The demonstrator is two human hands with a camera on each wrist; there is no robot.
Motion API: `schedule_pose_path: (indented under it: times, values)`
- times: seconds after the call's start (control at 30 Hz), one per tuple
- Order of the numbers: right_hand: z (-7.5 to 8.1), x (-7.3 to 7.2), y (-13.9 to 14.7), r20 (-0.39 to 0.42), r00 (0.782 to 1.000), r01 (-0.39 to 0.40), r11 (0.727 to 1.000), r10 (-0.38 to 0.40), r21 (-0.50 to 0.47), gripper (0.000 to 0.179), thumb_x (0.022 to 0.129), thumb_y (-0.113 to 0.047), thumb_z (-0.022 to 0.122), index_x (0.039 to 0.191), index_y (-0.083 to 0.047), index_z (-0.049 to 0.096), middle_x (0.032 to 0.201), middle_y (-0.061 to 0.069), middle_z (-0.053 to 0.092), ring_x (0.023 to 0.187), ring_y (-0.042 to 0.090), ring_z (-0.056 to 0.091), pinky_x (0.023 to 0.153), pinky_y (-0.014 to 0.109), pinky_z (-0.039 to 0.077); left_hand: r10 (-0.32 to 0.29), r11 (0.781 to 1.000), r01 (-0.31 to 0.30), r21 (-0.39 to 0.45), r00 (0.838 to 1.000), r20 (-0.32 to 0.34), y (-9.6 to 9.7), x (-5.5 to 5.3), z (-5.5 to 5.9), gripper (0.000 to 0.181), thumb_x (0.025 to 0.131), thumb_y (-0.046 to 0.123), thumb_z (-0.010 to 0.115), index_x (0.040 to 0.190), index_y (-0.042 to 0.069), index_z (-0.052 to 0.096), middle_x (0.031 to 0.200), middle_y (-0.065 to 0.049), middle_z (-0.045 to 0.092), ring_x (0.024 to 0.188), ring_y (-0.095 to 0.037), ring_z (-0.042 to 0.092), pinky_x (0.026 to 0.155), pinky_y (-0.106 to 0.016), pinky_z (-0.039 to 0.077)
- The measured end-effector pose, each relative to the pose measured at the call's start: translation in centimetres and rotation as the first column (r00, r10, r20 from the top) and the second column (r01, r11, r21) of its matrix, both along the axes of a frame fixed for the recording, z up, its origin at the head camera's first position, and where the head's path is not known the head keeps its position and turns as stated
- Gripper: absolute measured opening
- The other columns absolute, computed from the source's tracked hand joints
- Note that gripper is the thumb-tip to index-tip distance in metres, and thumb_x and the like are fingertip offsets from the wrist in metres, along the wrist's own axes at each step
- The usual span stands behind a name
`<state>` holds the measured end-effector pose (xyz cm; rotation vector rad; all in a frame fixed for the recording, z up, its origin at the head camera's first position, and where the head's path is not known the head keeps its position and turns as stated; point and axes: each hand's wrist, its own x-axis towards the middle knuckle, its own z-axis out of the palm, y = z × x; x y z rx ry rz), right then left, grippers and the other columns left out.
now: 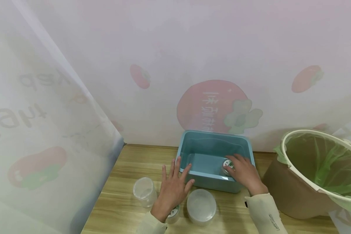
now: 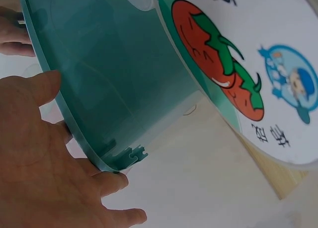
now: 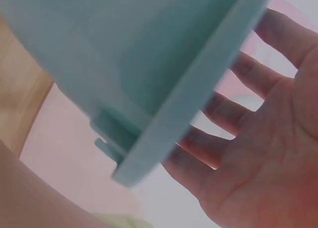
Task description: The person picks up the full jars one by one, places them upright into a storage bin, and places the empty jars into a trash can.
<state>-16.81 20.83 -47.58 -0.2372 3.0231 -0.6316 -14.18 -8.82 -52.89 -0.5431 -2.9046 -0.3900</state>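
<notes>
A blue plastic bin [image 1: 190,174] stands on the wooden table against the curtain. Inside its front right part is a small jar [image 1: 227,163] with a white and green printed lid. My right hand [image 1: 245,172] reaches over the rim and holds this jar between thumb and fingers; in the right wrist view the bin wall [image 3: 189,94] hides the fingertips. My left hand [image 1: 174,190] is spread at the bin's front left rim, fingers straight. Under the left wrist stands another labelled jar [image 1: 173,215], whose lid with red peppers [image 2: 218,64] fills the left wrist view's corner.
A clear empty jar [image 1: 144,191] stands left of my left hand. A wide translucent round container [image 1: 201,206] sits in front of the bin. At the right is a brown trash can [image 1: 298,191] with a green bag [image 1: 333,159]. A printed curtain [image 1: 152,107] hangs behind.
</notes>
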Motion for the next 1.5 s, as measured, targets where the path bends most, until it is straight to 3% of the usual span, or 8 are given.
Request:
schedule_pose_path:
  times: [0.43,0.77,1.0,1.27,1.43,1.5]
  values:
    - [1.7,3.2,0.6,-0.181,0.983,0.025,0.999,-0.034,-0.047,0.046,0.107,-0.031,0.072,0.147,-0.008,0.067,0.154,0.029,0.058,0.140,0.059,0.053,0.111,0.076,0.044,-0.006,1.000,0.005,-0.017,1.000,-0.017,-0.1,0.0,0.0,0.057,0.112,0.049,0.055,0.164,0.024,0.052,0.178,-0.022,0.029,0.166,-0.043,0.027,0.125,-0.078,0.026]
    - [3.7,5.5,1.6,-0.203,0.978,0.054,0.998,-0.055,-0.012,0.046,0.111,-0.036,0.065,0.151,-0.013,0.064,0.162,0.026,0.051,0.145,0.060,0.046,0.103,0.079,0.047,-0.011,1.000,0.010,-0.016,0.999,-0.043,-0.2,0.1,0.0,0.058,0.111,0.049,0.057,0.163,0.024,0.052,0.177,-0.023,0.031,0.164,-0.044,0.031,0.124,-0.079,0.028]
    - [5.1,7.0,2.4,-0.212,0.974,0.072,0.997,-0.078,-0.036,0.051,0.112,-0.043,0.062,0.154,-0.015,0.062,0.167,0.024,0.046,0.155,0.057,0.035,0.108,0.082,0.042,-0.016,0.998,0.012,-0.065,0.997,-0.070,-0.4,0.2,-0.2,0.060,0.112,0.051,0.054,0.166,0.025,0.049,0.178,-0.021,0.030,0.164,-0.043,0.032,0.124,-0.078,0.029]
    - [6.0,8.3,3.9,-0.284,0.956,0.063,0.997,-0.070,-0.034,0.050,0.109,-0.039,0.068,0.152,-0.014,0.063,0.165,0.025,0.048,0.154,0.057,0.035,0.112,0.080,0.037,-0.037,0.996,0.025,-0.091,0.991,-0.132,-0.7,0.8,0.3,0.060,0.110,0.050,0.058,0.165,0.026,0.050,0.175,-0.023,0.035,0.162,-0.046,0.035,0.122,-0.077,0.032]
    - [6.2,8.9,5.0,-0.319,0.943,0.081,0.994,-0.098,-0.068,0.052,0.110,-0.041,0.067,0.152,-0.012,0.062,0.166,0.025,0.047,0.158,0.055,0.031,0.109,0.081,0.036,-0.024,0.996,0.017,-0.093,0.996,-0.080,-1.4,1.3,1.0,0.061,0.111,0.051,0.055,0.167,0.028,0.047,0.178,-0.021,0.030,0.165,-0.048,0.028,0.125,-0.077,0.027]
    - [6.2,9.2,5.5,-0.345,0.933,0.075,0.994,-0.100,-0.085,0.050,0.110,-0.038,0.067,0.152,-0.012,0.062,0.165,0.025,0.046,0.160,0.055,0.028,0.118,0.079,0.031,-0.016,0.996,0.011,-0.086,0.999,-0.050,-1.7,1.5,1.2,0.061,0.112,0.052,0.054,0.168,0.028,0.045,0.179,-0.020,0.028,0.165,-0.048,0.025,0.127,-0.077,0.024]
